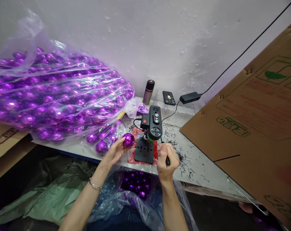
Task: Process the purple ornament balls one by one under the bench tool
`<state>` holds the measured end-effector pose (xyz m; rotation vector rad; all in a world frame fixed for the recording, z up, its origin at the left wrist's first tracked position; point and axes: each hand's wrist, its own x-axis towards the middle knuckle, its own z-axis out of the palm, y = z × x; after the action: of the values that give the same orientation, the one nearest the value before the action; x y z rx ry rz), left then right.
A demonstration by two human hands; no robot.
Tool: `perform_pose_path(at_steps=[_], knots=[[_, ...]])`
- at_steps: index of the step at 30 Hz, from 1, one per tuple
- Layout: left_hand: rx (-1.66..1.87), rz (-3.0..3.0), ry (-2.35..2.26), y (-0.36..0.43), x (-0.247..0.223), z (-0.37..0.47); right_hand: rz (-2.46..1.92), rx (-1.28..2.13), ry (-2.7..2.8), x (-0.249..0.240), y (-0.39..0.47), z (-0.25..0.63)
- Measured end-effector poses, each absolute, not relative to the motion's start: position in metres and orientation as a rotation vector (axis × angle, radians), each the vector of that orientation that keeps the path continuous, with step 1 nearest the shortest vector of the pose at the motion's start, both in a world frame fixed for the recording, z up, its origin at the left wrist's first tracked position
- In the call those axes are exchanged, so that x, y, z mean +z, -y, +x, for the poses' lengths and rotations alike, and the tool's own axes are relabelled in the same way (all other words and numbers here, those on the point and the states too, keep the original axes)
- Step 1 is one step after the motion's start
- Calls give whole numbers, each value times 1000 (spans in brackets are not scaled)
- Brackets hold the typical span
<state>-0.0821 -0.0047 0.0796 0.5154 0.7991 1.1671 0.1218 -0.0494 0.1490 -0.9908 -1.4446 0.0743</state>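
My left hand holds a shiny purple faceted ball between its fingertips, just left of a small black machine. On the machine's right side, my right hand is wrapped round a lever with a black handle. The machine's slotted black base plate rests on a red sheet. More purple balls fill a big clear plastic bag at the left, and a few lie near its lower edge.
A bottle, a phone and a black power adapter with cable stand behind the machine. Dark scraps litter the table. A large cardboard box leans at right. Below the edge, an opened plastic bag holds purple balls.
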Motion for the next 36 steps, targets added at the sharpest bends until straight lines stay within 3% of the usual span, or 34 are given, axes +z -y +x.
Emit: perform_pose_path(at_steps=[6, 14, 21, 36], knots=[[1219, 581, -1011, 0, 55, -40, -1039, 89, 1456, 166, 45, 123], [1196, 1385, -1325, -2, 21, -17, -1037, 87, 1474, 165, 47, 124], [1113, 1860, -1315, -2, 25, -16, -1007, 95, 1482, 157, 50, 125], [1098, 1686, -1252, 0, 29, -12, -991, 48, 1494, 149, 52, 125]])
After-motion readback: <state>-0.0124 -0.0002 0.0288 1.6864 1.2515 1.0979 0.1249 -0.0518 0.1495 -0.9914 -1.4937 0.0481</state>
